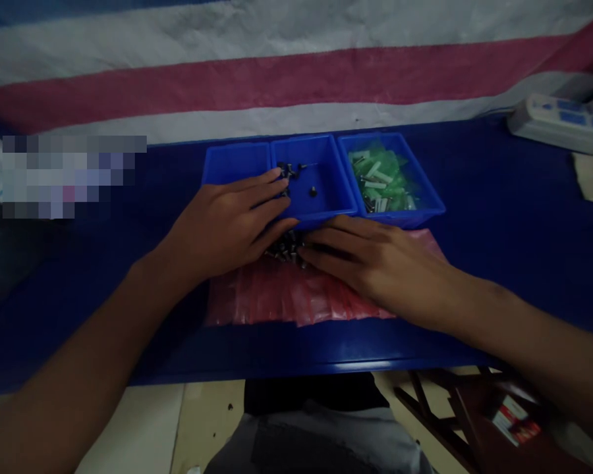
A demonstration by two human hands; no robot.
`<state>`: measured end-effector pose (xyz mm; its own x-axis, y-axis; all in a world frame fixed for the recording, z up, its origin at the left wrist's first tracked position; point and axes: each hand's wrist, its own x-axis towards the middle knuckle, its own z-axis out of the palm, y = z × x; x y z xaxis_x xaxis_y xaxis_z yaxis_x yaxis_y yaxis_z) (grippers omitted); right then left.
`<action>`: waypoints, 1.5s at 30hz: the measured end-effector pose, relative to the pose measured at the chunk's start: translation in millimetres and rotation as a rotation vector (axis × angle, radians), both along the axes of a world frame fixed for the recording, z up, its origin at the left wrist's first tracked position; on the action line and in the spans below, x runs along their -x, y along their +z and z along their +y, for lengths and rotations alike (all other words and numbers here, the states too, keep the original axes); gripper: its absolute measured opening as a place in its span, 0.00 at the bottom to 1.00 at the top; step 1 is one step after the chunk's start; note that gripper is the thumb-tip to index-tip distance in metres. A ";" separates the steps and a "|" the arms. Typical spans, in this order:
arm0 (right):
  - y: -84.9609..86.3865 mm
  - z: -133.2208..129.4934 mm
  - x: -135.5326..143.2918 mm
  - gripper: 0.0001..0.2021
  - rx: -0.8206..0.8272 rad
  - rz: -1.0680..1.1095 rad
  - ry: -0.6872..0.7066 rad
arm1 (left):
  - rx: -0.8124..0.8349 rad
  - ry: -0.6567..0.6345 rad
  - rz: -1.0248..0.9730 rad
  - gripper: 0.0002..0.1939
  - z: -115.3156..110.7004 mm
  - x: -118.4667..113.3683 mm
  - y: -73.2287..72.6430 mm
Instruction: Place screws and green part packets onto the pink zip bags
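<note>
My left hand (232, 220) lies with fingers spread over the left side of the middle blue bin (343, 187), its fingertips near some small dark screws (289, 171) inside. My right hand (368, 257) rests just in front of that bin, fingers stretched toward the left. Between the two hands, a pile of dark screws (291, 249) sits on pink plastic bags (277, 296) laid in a row. My right fingertips touch the edge of this pile. One loose screw (313, 191) lies alone on the bin floor.
A left blue bin (237, 161) is partly behind my left hand. The right blue bin (425, 191) holds green plastic bags (395, 168) with white pieces. A white power strip (548, 122) is at the back right. A dark stool (479, 415) stands below the table's front edge.
</note>
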<state>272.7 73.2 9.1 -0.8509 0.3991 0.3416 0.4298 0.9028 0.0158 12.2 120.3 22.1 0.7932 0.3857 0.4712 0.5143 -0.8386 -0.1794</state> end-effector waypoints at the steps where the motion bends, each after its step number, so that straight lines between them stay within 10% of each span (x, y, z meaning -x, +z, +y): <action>1: -2.0 0.7 1.5 0.13 -0.013 -0.010 0.010 | -0.012 -0.009 -0.005 0.14 0.7 0.1 -0.4; 13: -4.1 2.0 1.7 0.12 0.107 0.201 -0.012 | -0.003 -0.086 -0.004 0.10 1.4 3.6 2.5; 20: 18.6 -2.4 0.1 0.02 0.685 0.644 -0.090 | 0.020 -0.125 -0.010 0.09 1.6 5.8 6.0; 25: 24.3 1.1 2.2 0.15 1.296 0.752 -0.180 | 0.009 -0.097 -0.010 0.10 0.4 4.3 5.9; 30: 24.4 3.9 -6.5 0.16 0.802 0.916 -0.405 | -0.015 -0.099 -0.016 0.10 1.1 5.5 4.3; 35: 17.9 15.2 -21.5 0.11 0.156 0.340 -0.270 | 0.128 -0.097 -0.052 0.09 0.5 7.5 7.5; 45: 11.5 6.6 -15.0 0.12 -0.055 0.067 -0.001 | 0.213 -0.097 -0.094 0.09 -1.3 6.1 9.0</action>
